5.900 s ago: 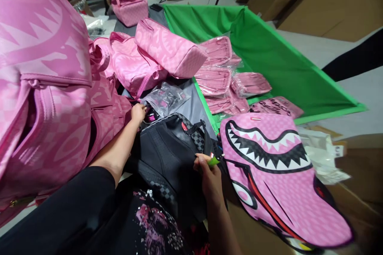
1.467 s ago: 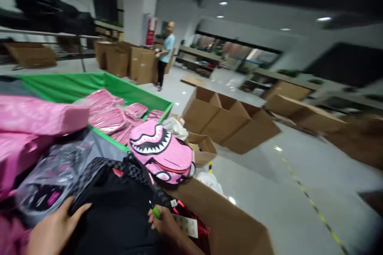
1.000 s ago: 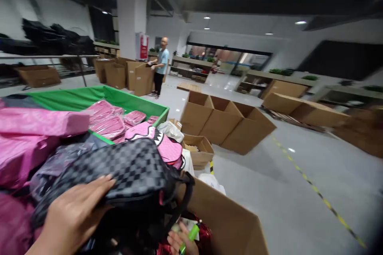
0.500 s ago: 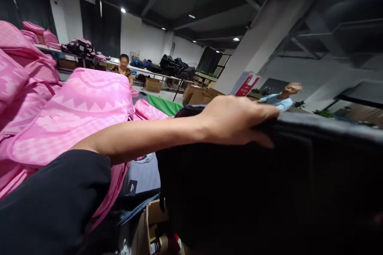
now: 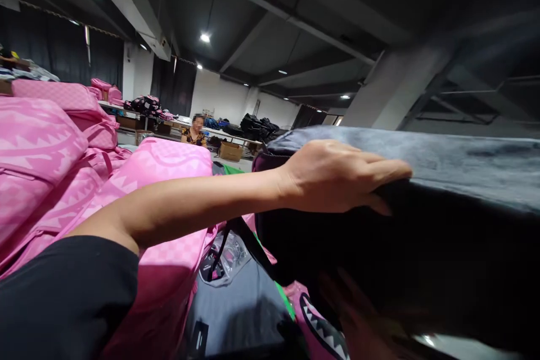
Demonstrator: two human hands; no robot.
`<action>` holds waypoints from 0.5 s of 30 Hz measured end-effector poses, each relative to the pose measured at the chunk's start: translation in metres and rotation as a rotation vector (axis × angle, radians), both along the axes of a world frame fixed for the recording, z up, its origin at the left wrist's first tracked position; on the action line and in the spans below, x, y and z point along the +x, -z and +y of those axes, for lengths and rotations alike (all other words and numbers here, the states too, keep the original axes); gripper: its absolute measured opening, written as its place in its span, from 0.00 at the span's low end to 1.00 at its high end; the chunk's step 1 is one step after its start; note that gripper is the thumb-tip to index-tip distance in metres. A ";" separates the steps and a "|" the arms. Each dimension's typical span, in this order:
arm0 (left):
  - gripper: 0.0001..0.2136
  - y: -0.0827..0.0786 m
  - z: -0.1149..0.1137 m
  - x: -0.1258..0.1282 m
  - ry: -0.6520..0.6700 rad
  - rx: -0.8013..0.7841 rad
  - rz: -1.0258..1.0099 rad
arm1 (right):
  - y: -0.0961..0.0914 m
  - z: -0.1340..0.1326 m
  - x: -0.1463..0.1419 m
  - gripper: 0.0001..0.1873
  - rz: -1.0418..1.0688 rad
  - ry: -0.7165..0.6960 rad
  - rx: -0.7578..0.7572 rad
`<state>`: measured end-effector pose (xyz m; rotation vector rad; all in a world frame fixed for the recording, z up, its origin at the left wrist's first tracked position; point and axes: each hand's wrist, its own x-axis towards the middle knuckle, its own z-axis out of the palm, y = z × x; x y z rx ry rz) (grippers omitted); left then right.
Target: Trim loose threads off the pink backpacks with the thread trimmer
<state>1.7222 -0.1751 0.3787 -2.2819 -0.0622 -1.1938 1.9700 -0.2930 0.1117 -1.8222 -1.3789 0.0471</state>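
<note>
My left hand reaches across from the left, fingers over the top edge of a large black backpack and thumb on its dark side. The backpack is raised in front of me, its grey mottled panel facing up. A black strap hangs off its left side. In the shadow below, my right hand shows only dimly against the backpack; its fingers are too dark and blurred to read. Beneath lies a pink item with a printed toothed mouth, partly covered.
Pink bags are heaped at left. A clear plastic bag with small items lies on a grey surface bearing a black label. Farther back are a seated person, a cardboard box, long tables of bags, and a slanting pillar.
The backpack has tipped, so more of its grey panel shows, and my left hand still grips it. My view has turned left and up. The open carton below has left view.
</note>
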 end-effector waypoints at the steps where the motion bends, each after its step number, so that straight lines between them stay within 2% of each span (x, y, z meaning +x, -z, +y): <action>1: 0.18 -0.002 0.008 -0.001 -0.011 0.013 0.033 | -0.009 0.025 0.001 0.39 0.006 -0.012 0.014; 2: 0.19 -0.004 0.016 -0.003 -0.032 0.026 0.056 | -0.019 0.053 0.001 0.39 0.110 -0.053 0.071; 4: 0.20 -0.011 0.034 -0.006 -0.099 0.065 0.082 | -0.041 0.116 0.000 0.38 0.589 -0.154 0.341; 5: 0.20 -0.015 0.043 -0.007 -0.149 0.091 0.088 | -0.054 0.148 0.000 0.35 0.736 -0.222 0.442; 7: 0.18 -0.021 0.063 -0.008 -0.289 0.134 0.098 | -0.081 0.213 -0.002 0.28 0.920 -0.308 0.561; 10: 0.17 -0.024 0.102 -0.007 -0.549 0.144 0.126 | -0.109 0.301 -0.004 0.21 1.104 -0.425 0.617; 12: 0.17 -0.019 0.133 -0.006 -0.665 0.126 0.183 | -0.112 0.354 -0.008 0.17 1.205 -0.505 0.621; 15: 0.17 -0.002 0.182 -0.004 -0.741 0.086 0.336 | -0.091 0.421 -0.023 0.13 1.356 -0.566 0.571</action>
